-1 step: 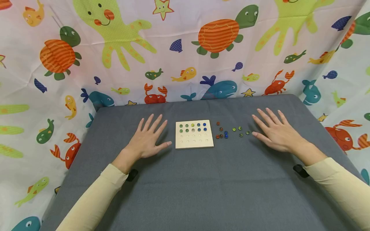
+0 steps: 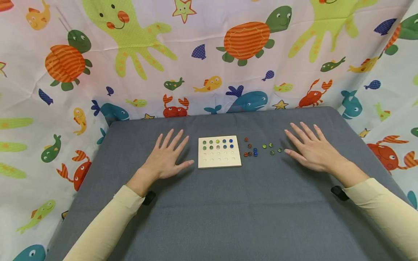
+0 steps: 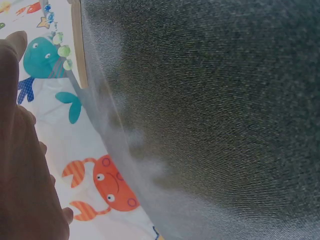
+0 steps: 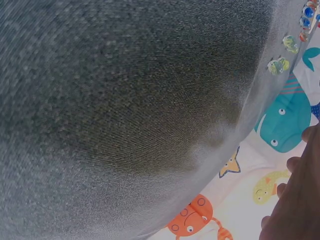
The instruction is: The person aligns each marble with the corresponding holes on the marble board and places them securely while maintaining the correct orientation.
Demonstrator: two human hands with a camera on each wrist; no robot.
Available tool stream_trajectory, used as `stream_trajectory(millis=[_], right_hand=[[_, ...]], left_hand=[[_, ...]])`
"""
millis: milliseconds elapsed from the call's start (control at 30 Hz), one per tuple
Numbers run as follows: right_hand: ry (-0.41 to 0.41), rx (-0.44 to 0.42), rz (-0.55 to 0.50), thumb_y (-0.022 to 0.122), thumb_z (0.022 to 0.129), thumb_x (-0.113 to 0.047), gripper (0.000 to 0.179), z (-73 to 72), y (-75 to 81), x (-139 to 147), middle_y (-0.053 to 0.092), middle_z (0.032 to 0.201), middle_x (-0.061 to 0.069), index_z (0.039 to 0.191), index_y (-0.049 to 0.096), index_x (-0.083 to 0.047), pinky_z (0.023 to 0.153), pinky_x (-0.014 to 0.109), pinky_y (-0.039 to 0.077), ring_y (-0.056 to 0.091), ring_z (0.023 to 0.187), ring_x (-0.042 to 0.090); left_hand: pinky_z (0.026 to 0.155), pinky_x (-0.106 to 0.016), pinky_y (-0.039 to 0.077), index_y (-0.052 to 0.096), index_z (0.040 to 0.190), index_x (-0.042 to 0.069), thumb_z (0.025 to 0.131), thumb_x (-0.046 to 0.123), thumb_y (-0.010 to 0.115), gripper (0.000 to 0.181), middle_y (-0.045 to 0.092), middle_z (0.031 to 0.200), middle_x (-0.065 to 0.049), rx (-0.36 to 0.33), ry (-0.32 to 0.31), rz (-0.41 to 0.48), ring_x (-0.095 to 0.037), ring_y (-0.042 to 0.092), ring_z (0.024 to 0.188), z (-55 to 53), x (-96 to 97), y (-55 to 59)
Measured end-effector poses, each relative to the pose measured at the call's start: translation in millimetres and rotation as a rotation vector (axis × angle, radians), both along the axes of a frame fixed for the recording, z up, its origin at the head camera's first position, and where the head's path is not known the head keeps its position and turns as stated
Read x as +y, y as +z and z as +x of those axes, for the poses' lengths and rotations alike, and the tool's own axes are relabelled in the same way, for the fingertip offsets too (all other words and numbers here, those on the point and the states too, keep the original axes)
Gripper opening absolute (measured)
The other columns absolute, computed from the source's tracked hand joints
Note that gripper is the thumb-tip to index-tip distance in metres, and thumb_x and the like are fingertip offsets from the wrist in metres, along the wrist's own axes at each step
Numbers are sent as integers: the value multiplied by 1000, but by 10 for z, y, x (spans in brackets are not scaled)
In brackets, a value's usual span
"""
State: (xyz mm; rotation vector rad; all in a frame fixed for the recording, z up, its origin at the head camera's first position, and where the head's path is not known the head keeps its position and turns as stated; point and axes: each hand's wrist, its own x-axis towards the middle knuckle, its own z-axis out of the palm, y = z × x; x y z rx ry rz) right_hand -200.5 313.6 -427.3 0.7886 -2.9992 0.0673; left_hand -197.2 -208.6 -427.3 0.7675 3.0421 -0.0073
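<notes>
Extending from a cream-coloured fabric sleeve (image 2: 104, 221), the left hand (image 2: 166, 159) is palm down over the grey cloth-covered tabletop (image 2: 209, 214), its fingers straight and splayed, grasping nothing, thumb toward a pale rectangular board (image 2: 220, 163) with round hollows. Green, yellow, pale and blue glass marbles (image 2: 231, 141) fill its two far rows. Just right of it lie reddish-brown marbles (image 2: 249, 146) and blue marbles (image 2: 255, 154), then loose green marbles (image 2: 271, 145). Farther right, the right hand (image 2: 311, 151) angles inward, palm down, fingers fanned and released.

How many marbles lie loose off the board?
10: four reddish marbles and two blue marbles just right of the board, and four greenish marbles between those and the right hand.
</notes>
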Motion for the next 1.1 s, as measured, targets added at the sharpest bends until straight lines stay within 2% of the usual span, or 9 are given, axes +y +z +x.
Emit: stream_trajectory(millis=[400, 633, 833, 1100], right_hand=[[-1, -2, -4, 51, 104, -53, 78, 12, 22, -10, 16, 169, 20, 163, 27, -9, 122, 61, -8, 4, 157, 42], [-1, 21, -49, 56, 102, -50, 79, 32, -22, -22, 20, 168, 22, 162, 29, -6, 122, 60, -8, 7, 156, 43], [-1, 45, -112, 61, 101, -47, 80, 49, -27, -44, 23, 166, 23, 161, 30, -5, 123, 61, -3, 13, 154, 46], [-1, 6, -201, 64, 100, -42, 79, 60, -18, -90, 22, 166, 24, 162, 29, -5, 121, 65, 3, 15, 152, 48]], left_hand=[[122, -63, 1, 13, 167, 22, 96, 78, 39, 94, 3, 173, -5, -13, 15, 8, -36, -2, 158, 29, -4, 28], [121, -65, 6, 17, 167, 20, 97, 75, 42, 92, 7, 173, -6, -60, 2, 96, -38, 3, 158, 55, 50, 43], [121, -65, 11, 20, 166, 20, 97, 74, 44, 91, 10, 173, -6, -78, 8, 129, -38, 7, 157, 73, 71, 36], [120, -65, 17, 21, 166, 21, 95, 73, 50, 92, 14, 172, -7, -103, 22, 199, -39, 15, 155, 89, 88, 18]])
